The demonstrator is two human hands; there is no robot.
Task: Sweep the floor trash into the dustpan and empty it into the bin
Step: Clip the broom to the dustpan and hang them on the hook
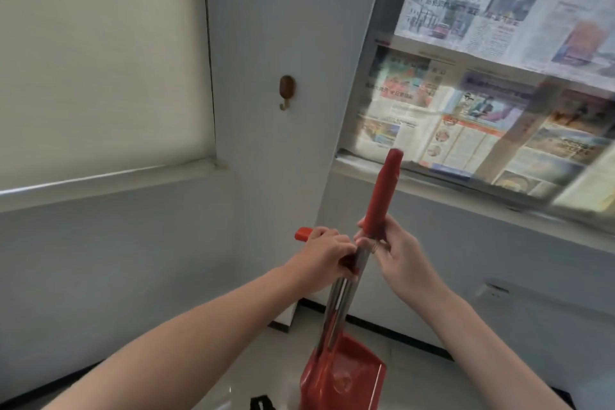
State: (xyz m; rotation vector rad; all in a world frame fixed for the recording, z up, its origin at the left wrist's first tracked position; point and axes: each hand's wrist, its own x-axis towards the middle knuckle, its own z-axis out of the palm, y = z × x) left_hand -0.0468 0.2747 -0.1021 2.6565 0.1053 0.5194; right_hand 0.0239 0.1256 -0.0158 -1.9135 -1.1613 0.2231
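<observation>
Between the two hands, two slim chrome shafts are running down side by side toward a glossy red plastic dustpan, which is showing below the hands over pale polished floor tiles. The left hand is clenching around a red grip whose blunt end is poking out to its left. The right hand is curling its fingers round the base of a long, rounded red handle rising above it. Beyond the hands, newspaper sheets are covering a window.
</observation>
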